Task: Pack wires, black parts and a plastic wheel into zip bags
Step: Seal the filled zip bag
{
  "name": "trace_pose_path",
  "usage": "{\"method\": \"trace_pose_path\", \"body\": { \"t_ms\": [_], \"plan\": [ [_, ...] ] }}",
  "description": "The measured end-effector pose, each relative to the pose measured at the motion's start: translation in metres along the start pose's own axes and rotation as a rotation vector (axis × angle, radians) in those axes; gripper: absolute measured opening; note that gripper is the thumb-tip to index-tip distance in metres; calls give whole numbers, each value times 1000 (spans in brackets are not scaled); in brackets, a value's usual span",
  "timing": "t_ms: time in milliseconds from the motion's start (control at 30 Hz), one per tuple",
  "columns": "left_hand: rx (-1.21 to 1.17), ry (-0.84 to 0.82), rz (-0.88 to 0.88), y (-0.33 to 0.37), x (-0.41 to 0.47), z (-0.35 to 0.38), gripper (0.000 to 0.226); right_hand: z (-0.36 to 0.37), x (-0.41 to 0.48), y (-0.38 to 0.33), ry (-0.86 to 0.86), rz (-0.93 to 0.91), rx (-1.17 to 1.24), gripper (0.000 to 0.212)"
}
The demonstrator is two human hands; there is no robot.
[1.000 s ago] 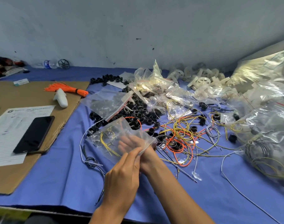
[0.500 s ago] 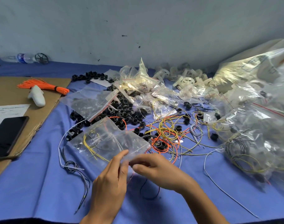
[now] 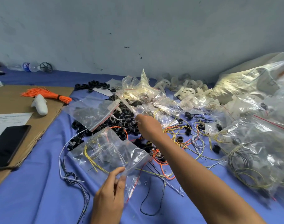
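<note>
- Zip bag [image 3: 112, 152], clear and creased, with a red line along its seal, was held in the near middle of the scene, over the blue cloth [image 3: 33, 191].
- Its near corner was pinched between the thumb and curled fingers of the left hand [image 3: 109, 193].
- Thin yellow, white and dark wires were seen through its plastic, loosely looped. Red print near the seal was too blurred to be read.
- The right hand [image 3: 147, 126] was stretched past the bag to the pile of black parts [image 3: 126, 117], its fingertips bunched together over the pile. Something small and pale showed at them, but whether it was gripped could not be told.
- Loose wires [image 3: 178, 138] in orange, yellow, white and black were spread just right of that pile.
- A second zip bag [image 3: 92, 110], filled with black parts, was laid on the left edge of the pile.
- Pale plastic wheels [image 3: 188, 91] were heaped farther back, by the wall, among more filled bags [image 3: 251, 151].
- On cardboard [image 3: 25, 101] at the left were laid an orange wire bundle [image 3: 46, 95], a white lump [image 3: 40, 105], a printed sheet [image 3: 8, 120] whose text could not be read, and a dark phone [image 3: 8, 143].
- A water bottle [image 3: 29, 66] with a blue label, its lettering illegible, was laid at the far left by the wall, beside a dark wheel [image 3: 46, 67].
</note>
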State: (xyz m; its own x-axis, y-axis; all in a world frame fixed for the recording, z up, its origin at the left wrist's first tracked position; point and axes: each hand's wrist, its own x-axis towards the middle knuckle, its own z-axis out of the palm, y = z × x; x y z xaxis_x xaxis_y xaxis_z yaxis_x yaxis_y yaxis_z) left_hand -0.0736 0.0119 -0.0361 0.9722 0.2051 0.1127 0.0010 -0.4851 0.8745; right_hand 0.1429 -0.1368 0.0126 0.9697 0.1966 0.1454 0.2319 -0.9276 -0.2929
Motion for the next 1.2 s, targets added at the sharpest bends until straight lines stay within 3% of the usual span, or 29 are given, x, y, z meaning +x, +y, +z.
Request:
{"method": "trace_pose_path", "body": {
  "t_ms": [133,267,333,500,667,767,833,1067,1200],
  "plan": [
    [-41,-11,-25,3,1,-1,24,21,26,1,-81,-31,-111,50],
    [-60,-22,0,6,1,-4,25,31,27,6,-61,-17,-135,28],
    [-66,-32,8,5,1,-5,25,27,21,9,-46,29,-17,24],
    [-85,-24,19,2,1,-6,22,-4,-23,5,70,112,639,25],
    [-83,10,42,2,0,-4,20,-41,-94,5,5,183,1445,16],
    [-47,80,59,1,0,-2,32,-55,-131,2,-43,336,2022,17],
    [-49,82,55,1,2,-1,33,-56,-155,0,-92,382,2197,19],
    [-47,54,133,11,10,-1,24,-31,-188,-19,-221,523,2227,24],
    [-42,80,179,19,12,-5,23,-19,-182,-34,-262,507,1907,23]
  ]
}}
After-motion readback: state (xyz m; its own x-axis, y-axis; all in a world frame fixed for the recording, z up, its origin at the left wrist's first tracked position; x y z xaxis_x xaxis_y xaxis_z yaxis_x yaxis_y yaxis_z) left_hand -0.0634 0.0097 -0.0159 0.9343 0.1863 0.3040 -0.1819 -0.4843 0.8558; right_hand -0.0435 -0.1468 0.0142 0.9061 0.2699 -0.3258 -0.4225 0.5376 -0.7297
